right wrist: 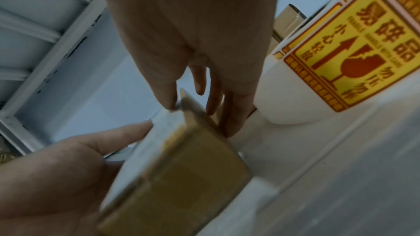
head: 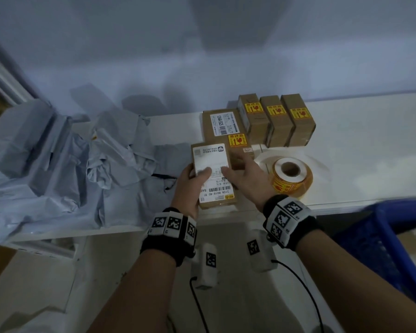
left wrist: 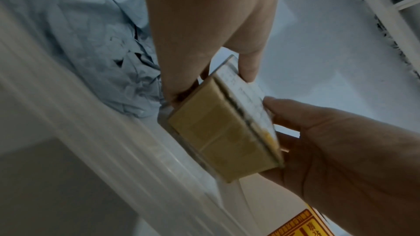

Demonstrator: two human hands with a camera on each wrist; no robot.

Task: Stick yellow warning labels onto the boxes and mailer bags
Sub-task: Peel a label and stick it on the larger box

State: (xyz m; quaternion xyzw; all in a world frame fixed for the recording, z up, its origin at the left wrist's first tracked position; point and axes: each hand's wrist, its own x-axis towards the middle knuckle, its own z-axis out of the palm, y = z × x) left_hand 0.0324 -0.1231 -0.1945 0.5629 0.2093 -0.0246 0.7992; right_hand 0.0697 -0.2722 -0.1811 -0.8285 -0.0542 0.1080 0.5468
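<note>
Four boxes [head: 275,118] at the back wear yellow labels already. My left hand [head: 192,181] grips an unlabelled box [head: 214,174] at the table [head: 370,150] edge, thumb on top; my right hand [head: 245,176] touches its side, fingers fairly straight. The mailer bags [head: 87,159] look unlabelled, the roll [head: 291,176] beside my right hand.

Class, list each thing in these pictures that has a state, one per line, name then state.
held box: no yellow label visible, gripped by left hand
right hand: fingers on the box
three small boxes: labelled
flat box: labelled
label roll: lying flat
mailer bags: crumpled
</note>
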